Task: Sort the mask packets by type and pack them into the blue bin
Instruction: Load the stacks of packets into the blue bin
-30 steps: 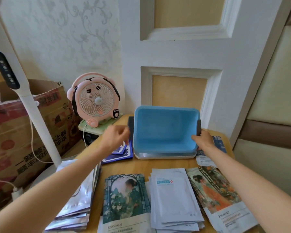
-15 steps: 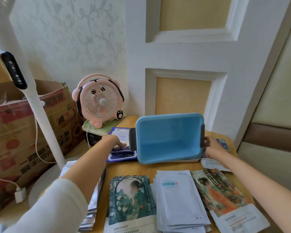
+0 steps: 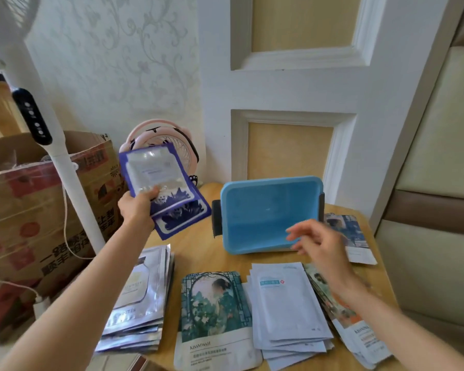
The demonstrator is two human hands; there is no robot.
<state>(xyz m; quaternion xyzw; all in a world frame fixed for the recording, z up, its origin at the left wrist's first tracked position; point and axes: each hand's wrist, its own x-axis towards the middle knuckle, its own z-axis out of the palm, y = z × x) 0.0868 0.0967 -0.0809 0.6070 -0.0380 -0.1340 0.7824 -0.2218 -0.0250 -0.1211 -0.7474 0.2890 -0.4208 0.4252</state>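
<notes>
The blue bin stands tipped on its side at the back of the wooden table, its open mouth facing me. My left hand grips a small stack of purple-edged mask packets, lifted in the air left of the bin. My right hand hovers with loose fingers in front of the bin's lower right corner, holding nothing. On the table lie piles of silver packets, green picture packets, white packets and orange picture packets. A blue picture packet lies right of the bin.
A pink desk fan stands behind the lifted packets. A white floor-fan pole and a cardboard box stand left of the table. A white panelled door rises behind the bin.
My left hand has picked the purple-edged packets up from the table beside the bin and raised them. My right hand has let go of the bin's right handle and drawn back.
</notes>
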